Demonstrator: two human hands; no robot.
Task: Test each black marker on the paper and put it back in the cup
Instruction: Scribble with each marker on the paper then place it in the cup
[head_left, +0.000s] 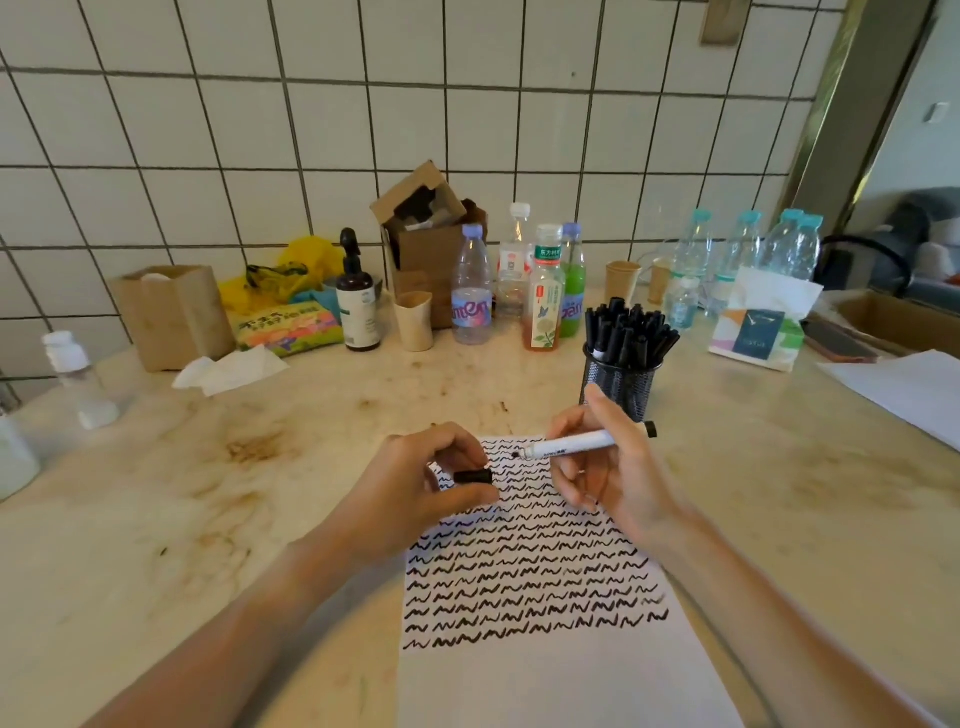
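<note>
White square tiles back a stained, beige marble counter in the head camera's wide view. Along the wall stand a brown paper bag, a dark pump bottle, an open cardboard box, several plastic bottles and a tissue pack. A black mesh cup full of black-capped markers stands on the counter just beyond the far right corner of the paper, which lies in front of the person and carries many rows of black squiggles over its upper part, with its near part blank. Both hands are over the far end of the sheet. The right hand grips an uncapped white-barrelled marker between thumb and curled fingers; the marker lies almost level, its black tip pointing left toward the other hand and its black end sticking out past the knuckles, close to the cup. Whether the tip touches the paper cannot be told. The left hand pinches the black cap between thumb and forefinger, the other fingers curled in, the cap lying crosswise just left of and below the marker's tip.
</note>
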